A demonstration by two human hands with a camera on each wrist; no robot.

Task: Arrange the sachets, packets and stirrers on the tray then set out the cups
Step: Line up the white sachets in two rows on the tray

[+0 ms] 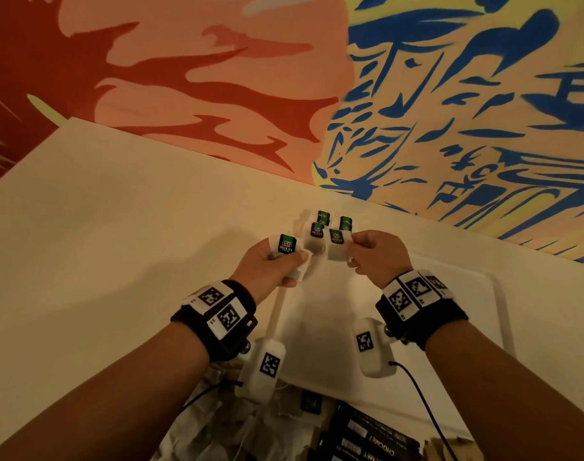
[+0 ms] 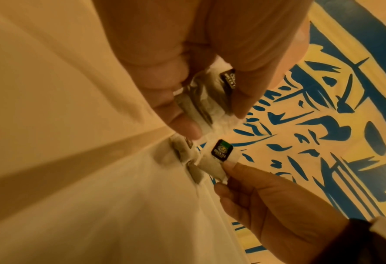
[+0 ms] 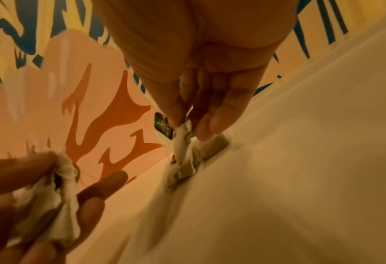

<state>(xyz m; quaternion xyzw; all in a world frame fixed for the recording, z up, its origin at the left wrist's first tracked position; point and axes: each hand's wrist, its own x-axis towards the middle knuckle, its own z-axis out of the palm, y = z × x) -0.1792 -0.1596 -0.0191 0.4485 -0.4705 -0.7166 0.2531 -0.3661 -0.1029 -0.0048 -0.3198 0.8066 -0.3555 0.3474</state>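
Green-tea bags with black and green tags [image 1: 323,218] stand in a cluster at the far left corner of the white tray [image 1: 496,294]. My right hand [image 1: 352,249] pinches one more tea bag [image 1: 336,247] by its edge, just at that cluster; the right wrist view shows thumb and finger closed on the tea bag [image 3: 182,137] over the tray corner. My left hand [image 1: 292,259], beside the tray's left edge, holds a small bunch of tea bags [image 1: 287,245], seen crumpled between its fingers [image 2: 205,101]. No stirrers or cups are in view.
A loose pile of tea bags [image 1: 217,414] and black packets [image 1: 367,434] lies near the table's front edge, under my forearms. The white table [image 1: 101,244] meets a painted wall close behind the tray. Camera cables hang from both wrists.
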